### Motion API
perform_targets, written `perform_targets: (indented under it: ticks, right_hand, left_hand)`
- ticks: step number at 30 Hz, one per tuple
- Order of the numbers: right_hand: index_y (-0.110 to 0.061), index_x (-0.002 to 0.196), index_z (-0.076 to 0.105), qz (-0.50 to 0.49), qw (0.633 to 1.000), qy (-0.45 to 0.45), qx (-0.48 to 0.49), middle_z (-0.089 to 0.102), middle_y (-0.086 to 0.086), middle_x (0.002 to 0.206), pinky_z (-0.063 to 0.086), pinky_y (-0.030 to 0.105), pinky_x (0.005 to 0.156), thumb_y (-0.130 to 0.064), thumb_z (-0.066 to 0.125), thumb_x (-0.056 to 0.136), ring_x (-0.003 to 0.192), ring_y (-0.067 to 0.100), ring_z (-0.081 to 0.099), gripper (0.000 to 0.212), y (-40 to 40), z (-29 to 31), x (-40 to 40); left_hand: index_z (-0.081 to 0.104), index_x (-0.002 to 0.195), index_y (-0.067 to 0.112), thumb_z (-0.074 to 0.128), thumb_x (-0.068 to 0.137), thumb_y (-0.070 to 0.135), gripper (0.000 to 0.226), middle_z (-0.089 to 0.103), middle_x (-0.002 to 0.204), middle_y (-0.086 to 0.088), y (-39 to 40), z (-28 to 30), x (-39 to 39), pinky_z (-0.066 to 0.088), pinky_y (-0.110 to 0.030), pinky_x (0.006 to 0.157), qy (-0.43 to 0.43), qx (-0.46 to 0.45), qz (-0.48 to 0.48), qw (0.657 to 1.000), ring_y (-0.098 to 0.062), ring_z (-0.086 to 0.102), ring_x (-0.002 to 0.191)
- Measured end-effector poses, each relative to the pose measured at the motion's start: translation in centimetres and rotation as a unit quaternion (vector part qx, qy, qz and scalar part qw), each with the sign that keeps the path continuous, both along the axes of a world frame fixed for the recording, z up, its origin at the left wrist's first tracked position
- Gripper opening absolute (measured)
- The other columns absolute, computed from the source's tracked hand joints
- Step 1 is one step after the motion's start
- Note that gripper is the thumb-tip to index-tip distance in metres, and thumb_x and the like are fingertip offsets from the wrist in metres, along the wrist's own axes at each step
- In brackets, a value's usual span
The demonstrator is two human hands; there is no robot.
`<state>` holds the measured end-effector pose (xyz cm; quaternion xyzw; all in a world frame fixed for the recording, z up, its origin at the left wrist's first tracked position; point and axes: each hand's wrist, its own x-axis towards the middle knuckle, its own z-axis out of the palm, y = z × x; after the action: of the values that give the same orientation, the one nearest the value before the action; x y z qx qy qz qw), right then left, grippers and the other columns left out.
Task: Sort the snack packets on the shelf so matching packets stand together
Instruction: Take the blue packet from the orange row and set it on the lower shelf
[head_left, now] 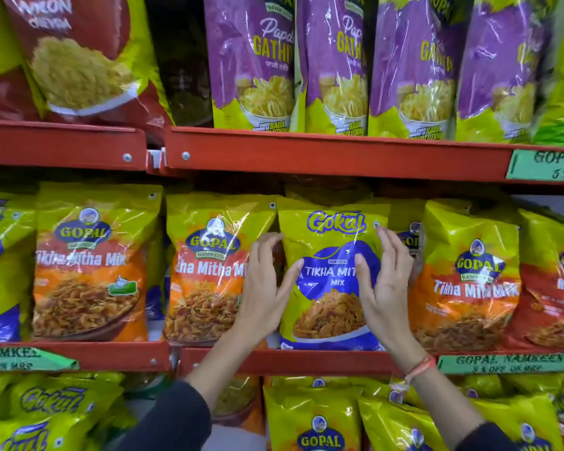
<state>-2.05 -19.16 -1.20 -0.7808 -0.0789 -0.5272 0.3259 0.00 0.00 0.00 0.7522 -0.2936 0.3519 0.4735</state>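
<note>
A yellow and blue Gokul Tikha Mitha Mix packet [329, 245] stands upright on the middle red shelf [306, 361], among yellow and orange Gopal Tikha Mitha Mix packets [88, 268] [209, 271] [466, 278]. My left hand [264, 288] is at the Gokul packet's left edge with fingers spread, apart from it or just touching. My right hand [385, 284] lies over the packet's right side, fingers apart, thumb on its front. Neither hand closes on it. Another Gokul packet [0, 265] shows at the far left of the same shelf.
Purple Papdi Gathiya packets [254, 60] and a red packet [75, 50] fill the upper shelf [306, 154]. The lower shelf holds Gokul packets [52, 402] at left and Gopal packets [316, 418] at right. Green price tags [508, 362] hang on the shelf edges.
</note>
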Motion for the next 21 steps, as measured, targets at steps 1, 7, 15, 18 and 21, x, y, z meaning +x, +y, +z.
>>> perform_targets:
  ticks: [1, 7, 15, 18, 21]
  right_hand:
    - [-0.013, 0.151, 0.031, 0.013, 0.999, 0.021, 0.04, 0.029, -0.004, 0.15, 0.015, 0.015, 0.116, -0.044, 0.041, 0.098, 0.139, -0.011, 0.016, 0.063, -0.3, -0.5, 0.5]
    - [-0.025, 0.154, 0.021, 0.112, 0.967, 0.115, 0.197, 0.018, -0.011, 0.156, 0.014, 0.017, 0.117, -0.055, 0.049, 0.094, 0.141, -0.012, 0.012, 0.073, -1.0, -1.4, 1.1]
    - [-0.04, 0.11, 0.064, 0.21, 0.918, 0.139, 0.307, 0.075, -0.007, 0.113, 0.055, 0.046, 0.097, -0.06, 0.055, 0.088, 0.107, 0.011, 0.07, 0.031, -1.5, -2.5, 1.2]
    - [-0.038, 0.108, 0.062, 0.223, 0.92, 0.109, 0.302, 0.075, -0.009, 0.11, 0.056, 0.033, 0.088, -0.051, 0.054, 0.089, 0.106, 0.011, 0.07, 0.025, -0.6, -1.5, 0.2]
    - [-0.039, 0.104, 0.062, 0.23, 0.922, 0.1, 0.296, 0.076, -0.012, 0.101, 0.056, 0.023, 0.08, -0.05, 0.053, 0.088, 0.1, 0.008, 0.071, 0.022, 0.7, -0.3, -1.2]
  left_hand:
    - [0.037, 0.136, 0.017, 0.055, 0.092, 0.038, 0.053, 0.041, 0.134, 0.003, -0.5, -0.5, 0.1, 0.037, -0.028, 0.107, 0.032, -0.021, -0.007, 0.999, -0.008, 0.041, 0.128]
    - [0.032, 0.143, 0.022, 0.046, 0.09, 0.053, 0.063, 0.054, 0.136, 0.008, -2.9, -2.3, 0.5, 0.037, -0.029, 0.106, 0.252, -0.087, -0.051, 0.963, -0.011, 0.049, 0.127]
    - [0.056, 0.122, 0.022, 0.043, 0.091, 0.05, 0.044, 0.07, 0.106, 0.011, -4.0, -2.3, 0.6, 0.052, -0.04, 0.092, 0.268, -0.185, -0.048, 0.944, -0.01, 0.066, 0.1]
    - [0.059, 0.112, 0.029, 0.043, 0.094, 0.048, 0.031, 0.071, 0.101, 0.013, -3.3, -1.4, -0.1, 0.053, -0.036, 0.087, 0.237, -0.189, -0.047, 0.952, -0.005, 0.067, 0.095]
    - [0.058, 0.104, 0.032, 0.042, 0.095, 0.042, 0.021, 0.07, 0.091, 0.018, -2.0, -0.3, -1.4, 0.051, -0.015, 0.074, 0.208, -0.194, -0.054, 0.957, 0.008, 0.065, 0.082]
